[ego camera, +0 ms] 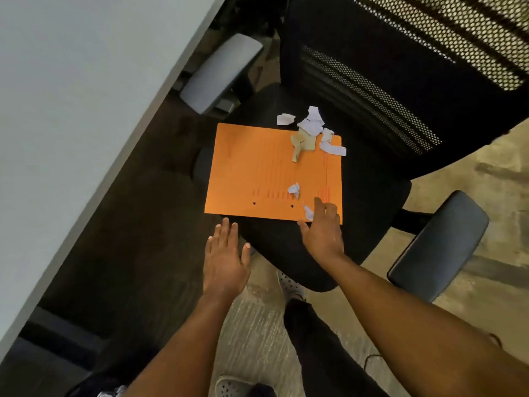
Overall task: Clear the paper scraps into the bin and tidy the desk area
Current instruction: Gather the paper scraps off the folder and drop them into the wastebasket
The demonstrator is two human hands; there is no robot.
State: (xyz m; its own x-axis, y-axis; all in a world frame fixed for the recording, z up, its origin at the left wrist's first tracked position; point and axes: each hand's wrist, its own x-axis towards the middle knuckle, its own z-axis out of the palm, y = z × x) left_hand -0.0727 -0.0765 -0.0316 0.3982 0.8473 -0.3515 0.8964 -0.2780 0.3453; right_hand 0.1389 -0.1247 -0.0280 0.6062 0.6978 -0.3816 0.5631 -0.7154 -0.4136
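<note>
An orange folder [257,167] lies flat on the black seat of an office chair [372,202]. A heap of white and beige paper scraps [310,130] rests at the folder's far right corner, with one white scrap [285,119] just off it on the seat. A small crumpled scrap [294,189] lies lower on the folder. My right hand [322,227] sits at the folder's near right corner, its fingers touching a small white scrap [308,212]; whether it grips the scrap is unclear. My left hand [224,253] hovers flat, fingers apart, just short of the folder's near edge.
A grey desk top [71,110] fills the left side, its edge running diagonally. The chair's mesh back [400,67] rises behind the seat, with grey armrests at left [220,73] and right [438,245]. My legs and shoes stand on the pale floor [257,333] below.
</note>
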